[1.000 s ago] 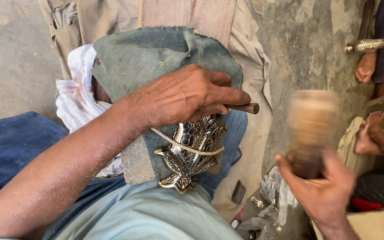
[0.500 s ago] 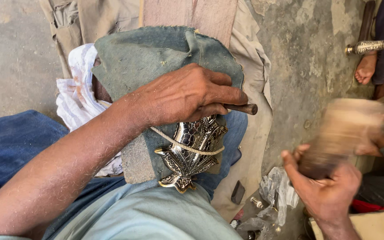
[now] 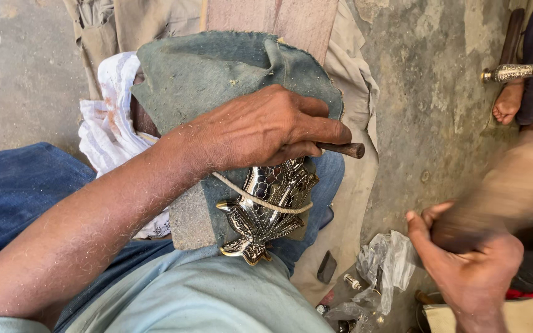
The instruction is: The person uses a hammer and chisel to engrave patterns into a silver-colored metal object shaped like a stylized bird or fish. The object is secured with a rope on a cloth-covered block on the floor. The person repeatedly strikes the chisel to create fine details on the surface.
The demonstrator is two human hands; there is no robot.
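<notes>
My left hand (image 3: pixel 266 129) grips a thin dark metal punch (image 3: pixel 343 149), its tip pressed over an embossed silver metal piece (image 3: pixel 266 209). The piece lies on a grey-green cloth pad (image 3: pixel 217 74) across my lap, with a pale cord (image 3: pixel 260 200) looped over it. My right hand (image 3: pixel 470 271) at the lower right holds a wooden mallet (image 3: pixel 513 185), motion-blurred and swung out to the right, well apart from the punch.
A white patterned cloth (image 3: pixel 109 123) lies left of the pad. Crumpled clear plastic (image 3: pixel 384 262) and small bits sit on the concrete floor (image 3: pixel 433 111). Another person's bare foot (image 3: pixel 507 102) and an ornate metal rod (image 3: pixel 519 72) are at the upper right.
The mallet in my right hand has swung down and out to the right, away from the punch. My left hand and the silver piece have stayed put.
</notes>
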